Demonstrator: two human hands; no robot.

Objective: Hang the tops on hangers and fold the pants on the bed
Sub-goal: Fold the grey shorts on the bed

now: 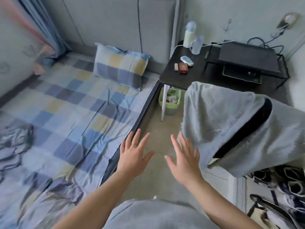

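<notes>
Hovering beside the bed: left hand and right hand, each grip spread, holding nothing. Grey black-striped garment is hanging just beside the right hand; dark patterned clothes are lying on the bed.

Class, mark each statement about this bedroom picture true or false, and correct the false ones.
1. The left hand and right hand are open, holding nothing. True.
2. The blue-and-yellow checked pillow lies on the floor. False: it lies on the bed.
3. The green plastic bin stands under the black side table. True.
4. The grey fabric garment with a black stripe lies flat on the bed. False: it hangs draped right of the hands, off the bed.
</notes>
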